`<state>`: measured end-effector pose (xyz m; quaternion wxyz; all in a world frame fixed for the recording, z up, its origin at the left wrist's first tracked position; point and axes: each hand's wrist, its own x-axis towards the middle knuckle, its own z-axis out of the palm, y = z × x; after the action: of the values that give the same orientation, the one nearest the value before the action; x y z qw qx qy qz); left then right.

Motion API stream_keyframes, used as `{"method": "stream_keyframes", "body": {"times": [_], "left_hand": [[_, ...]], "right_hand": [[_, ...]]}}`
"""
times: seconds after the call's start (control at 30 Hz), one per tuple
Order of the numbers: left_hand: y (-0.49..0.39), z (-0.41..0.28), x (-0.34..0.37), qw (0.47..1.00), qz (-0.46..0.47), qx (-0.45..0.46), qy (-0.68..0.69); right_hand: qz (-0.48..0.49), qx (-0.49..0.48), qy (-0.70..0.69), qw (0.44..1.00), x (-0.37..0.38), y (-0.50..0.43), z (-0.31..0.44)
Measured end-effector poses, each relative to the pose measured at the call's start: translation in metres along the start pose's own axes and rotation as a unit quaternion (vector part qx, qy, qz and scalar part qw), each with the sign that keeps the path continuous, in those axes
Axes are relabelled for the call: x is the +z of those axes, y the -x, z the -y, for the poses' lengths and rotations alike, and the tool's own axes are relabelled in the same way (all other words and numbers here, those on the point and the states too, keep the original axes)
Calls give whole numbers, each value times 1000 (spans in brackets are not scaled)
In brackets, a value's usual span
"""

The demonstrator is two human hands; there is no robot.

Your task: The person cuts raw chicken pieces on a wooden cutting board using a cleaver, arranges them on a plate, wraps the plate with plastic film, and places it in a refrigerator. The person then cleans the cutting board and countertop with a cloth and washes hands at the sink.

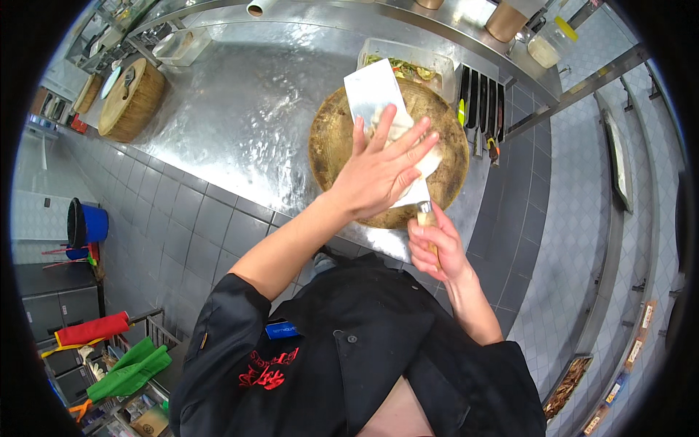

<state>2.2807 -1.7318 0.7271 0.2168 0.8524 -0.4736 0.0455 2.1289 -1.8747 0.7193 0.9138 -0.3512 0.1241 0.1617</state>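
Observation:
My right hand (pixel 438 241) grips the light wooden handle (pixel 426 217) of a Chinese cleaver. Its broad blade (pixel 374 87) lies slanted over a round wooden chopping block (pixel 332 142), with its far corner reaching past the block's edge. Over the blade, my left hand (pixel 382 164) is spread flat with its fingers apart. Pale, whitish food (pixel 401 124) shows beneath and between those fingers. My palm hides much of the food, so I cannot tell how much of it rests on the blade and how much on the wood.
Behind the block stands a clear plastic container (pixel 377 46) of cut vegetable scraps. A slotted knife rack (pixel 480 104) is at its right. Another chopping block (pixel 134 101) with a small tool and a clear tub (pixel 183 46) sit far left on the steel table (pixel 235 109).

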Motion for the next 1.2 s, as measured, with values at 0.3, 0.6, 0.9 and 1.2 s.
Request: {"method": "stream_keyframes", "body": {"times": [0.3,0.6,0.9,1.2], "left_hand": [[-54,112,-8,869,-199,-260,370],[-26,69,30,310,30,-166,936],[-36,18,46,527,-8,-347,776],[65,2,81,472,125,-452,747]], "right_hand": [[54,-13,-30,998,-19,39,-14],[26,-36,-226,973,-56,31,-16],[12,-81,-134,988,-62,29,-25],[-75,-16,-253,964,-76,-27,-18]]}}
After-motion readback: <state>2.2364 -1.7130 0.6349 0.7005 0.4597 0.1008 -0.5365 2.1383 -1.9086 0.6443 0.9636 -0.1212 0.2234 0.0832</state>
